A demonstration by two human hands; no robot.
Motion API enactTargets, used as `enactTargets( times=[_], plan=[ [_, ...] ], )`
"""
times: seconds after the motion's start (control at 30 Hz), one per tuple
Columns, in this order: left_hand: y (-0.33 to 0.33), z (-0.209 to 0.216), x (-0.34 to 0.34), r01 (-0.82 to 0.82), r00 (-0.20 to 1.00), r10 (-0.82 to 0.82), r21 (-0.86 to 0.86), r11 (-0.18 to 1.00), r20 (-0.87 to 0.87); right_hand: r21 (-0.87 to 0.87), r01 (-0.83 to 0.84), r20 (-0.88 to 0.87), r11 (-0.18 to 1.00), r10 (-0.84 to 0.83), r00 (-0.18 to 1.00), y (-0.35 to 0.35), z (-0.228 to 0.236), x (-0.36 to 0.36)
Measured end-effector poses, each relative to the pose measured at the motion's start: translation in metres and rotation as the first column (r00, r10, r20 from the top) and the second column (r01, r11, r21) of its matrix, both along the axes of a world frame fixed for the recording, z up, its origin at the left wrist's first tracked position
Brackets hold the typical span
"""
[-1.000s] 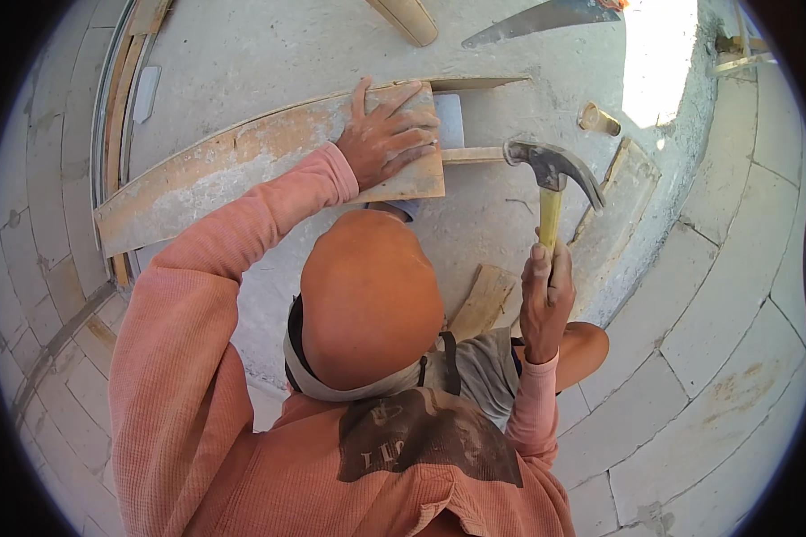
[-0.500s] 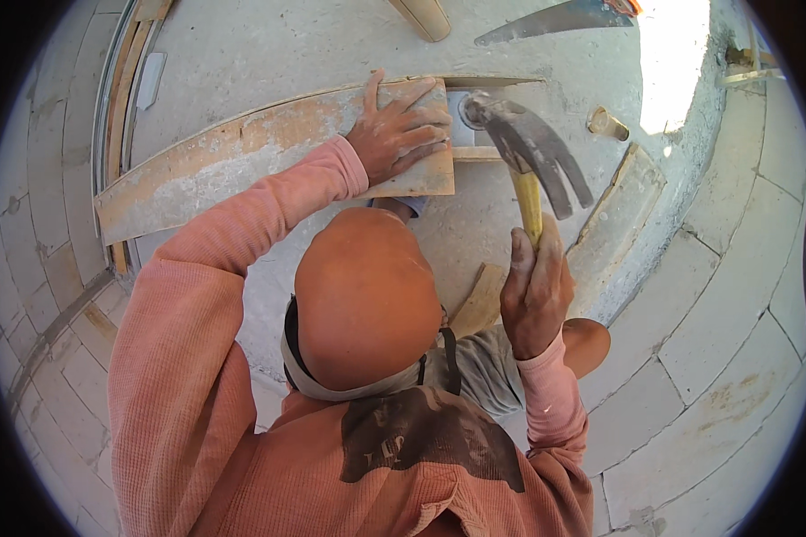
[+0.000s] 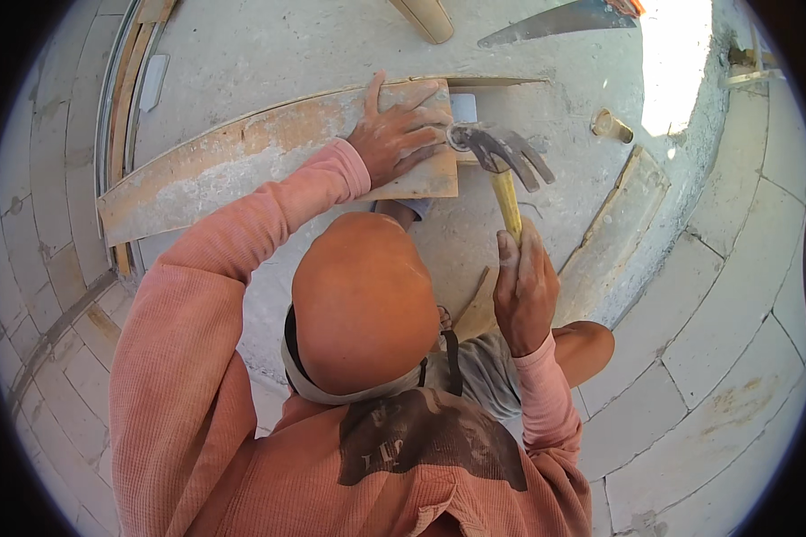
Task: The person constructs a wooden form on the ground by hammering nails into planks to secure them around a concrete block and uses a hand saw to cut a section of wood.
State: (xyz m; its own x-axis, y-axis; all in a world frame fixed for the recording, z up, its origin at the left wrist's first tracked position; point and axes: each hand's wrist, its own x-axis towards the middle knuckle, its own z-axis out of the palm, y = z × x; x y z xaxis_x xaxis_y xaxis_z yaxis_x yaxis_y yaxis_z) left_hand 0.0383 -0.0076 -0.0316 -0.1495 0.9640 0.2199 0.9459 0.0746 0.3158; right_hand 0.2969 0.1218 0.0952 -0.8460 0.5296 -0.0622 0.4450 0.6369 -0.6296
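Observation:
My left hand [image 3: 398, 139] lies flat with spread fingers on a worn, plaster-smeared wooden board [image 3: 242, 166], close to its squared right end. In my right hand [image 3: 524, 291] is a claw hammer [image 3: 505, 201], gripped by its yellow handle with the claw pointing right. The hammer's striking face is beside the board's right end, near my left fingertips; whether it touches is hard to tell. Narrow wood edges [image 3: 501, 82] stick out to the right from beneath the board. What lies under my left palm is hidden.
Beyond the board lie a saw blade [image 3: 560, 25] and a tan post-like piece [image 3: 428, 21]. To the right are a small tan cylinder [image 3: 612, 125] and a loose plank [image 3: 620, 215], beside a pale block wall [image 3: 716, 295]. Timber strips [image 3: 124, 116] stand at left.
The hammer head has swung left and slightly down toward the board's right end, and my right hand has shifted slightly left. My left hand and the board stay essentially in place.

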Motion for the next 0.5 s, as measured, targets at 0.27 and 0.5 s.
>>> enactTargets(
  times=[0.27, 0.5],
  plan=[
    [0.012, -0.001, 0.003, -0.492, 0.871, 0.483, 0.152, 0.857, 0.095, -0.222, 0.351, 0.033, 0.910, -0.352, 0.935, 0.016, 0.002, -0.012],
    [0.017, 0.004, 0.006, -0.512, 0.858, 0.510, -0.167, 0.842, -0.062, -0.289, 0.475, 0.099, 0.831, -0.468, 0.878, 0.002, -0.014, -0.003]
  ],
)
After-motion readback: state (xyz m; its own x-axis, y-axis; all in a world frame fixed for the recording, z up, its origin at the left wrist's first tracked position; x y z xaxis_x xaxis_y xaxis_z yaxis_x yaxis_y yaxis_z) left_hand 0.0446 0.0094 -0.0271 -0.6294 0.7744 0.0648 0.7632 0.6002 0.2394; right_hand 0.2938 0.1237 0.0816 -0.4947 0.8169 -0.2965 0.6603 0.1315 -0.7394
